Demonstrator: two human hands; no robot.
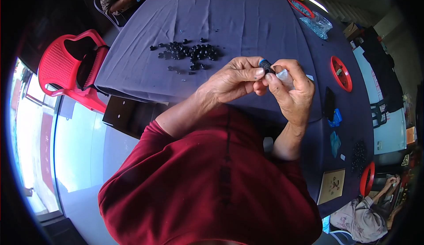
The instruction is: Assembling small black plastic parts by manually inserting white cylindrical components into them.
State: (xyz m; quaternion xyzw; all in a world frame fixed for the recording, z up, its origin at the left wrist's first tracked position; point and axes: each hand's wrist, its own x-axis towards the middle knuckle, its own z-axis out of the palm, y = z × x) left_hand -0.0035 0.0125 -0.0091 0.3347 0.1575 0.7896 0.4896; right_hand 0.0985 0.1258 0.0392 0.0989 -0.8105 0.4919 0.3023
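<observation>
In front of my chest, both hands meet over a small black cylindrical piece (266, 65) with a blue edge. My left hand (235, 79) pinches it between thumb and fingers. With thumb and fingertips, my right hand (295, 92) grips the other side of it. A whitish, translucent piece (286, 79), perhaps plastic or film, is tucked in the right palm; its kind is unclear. Beyond the left hand, a loose pile of small black rounded pieces (190, 53) lies spread on the grey tablecloth (247, 28).
Along the table's right side are a red plate (341, 73), a clear bag of bluish bits (318, 25), blue wrappers (335, 144) and a tan picture card (331, 186). A red chair (70, 68) stands left. Other people sit at the far left and lower right.
</observation>
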